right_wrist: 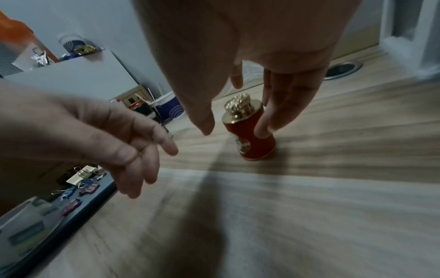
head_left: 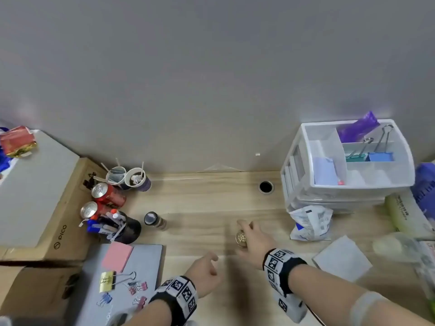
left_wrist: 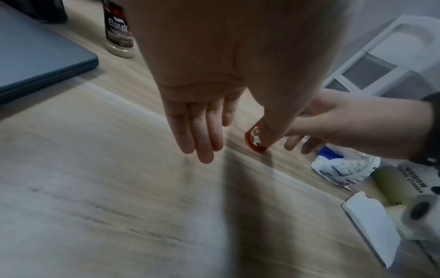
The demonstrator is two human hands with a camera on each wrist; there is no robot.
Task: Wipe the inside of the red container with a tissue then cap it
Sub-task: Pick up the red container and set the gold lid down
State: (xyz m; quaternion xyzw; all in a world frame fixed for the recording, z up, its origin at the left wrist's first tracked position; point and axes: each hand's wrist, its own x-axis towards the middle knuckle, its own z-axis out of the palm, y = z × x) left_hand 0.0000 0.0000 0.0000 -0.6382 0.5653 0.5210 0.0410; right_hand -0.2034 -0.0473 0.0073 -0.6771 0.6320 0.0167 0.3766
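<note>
At the near edge of the head view, two forearms with patterned wristbands are seen reaching forward over the wooden desk (head_left: pixel 195 198). The left hand (head_left: pixel 204 270) is held lowest in that view, at about 7 o'clock from the red container (right_wrist: pixel 250 135); its fingers are loosely spread, nothing is held, and it is kept apart from the container. The right hand (head_left: pixel 253 238) is placed directly over and around the container, with the thumb at roughly 9 o'clock of it and the fingers (right_wrist: pixel 264 129) at 3 o'clock. One fingertip appears to be touching the red wall; the thumb is seen just clear of it, so the hand is spread around the container, not closed on it. The container is stood upright near the middle of the desk, its long axis vertical, and its gold cap (right_wrist: pixel 240 107) is still seated on top. The right hand is judged the nearer by far, and a closing of thumb and fingers across the body, 9 to 3 o'clock, would be called for next; the cap would then be left to the left hand.

A flat white tissue (head_left: pixel 342 257) is laid at about 4 o'clock from the container, on the right-hand side. Further off, a crumpled packet (head_left: pixel 310 222) is seen at 2 o'clock, a small dark-capped jar (head_left: pixel 154 220) at 9 o'clock, and a white organiser tray (head_left: pixel 306 137) at 1 o'clock near the wall.
</note>
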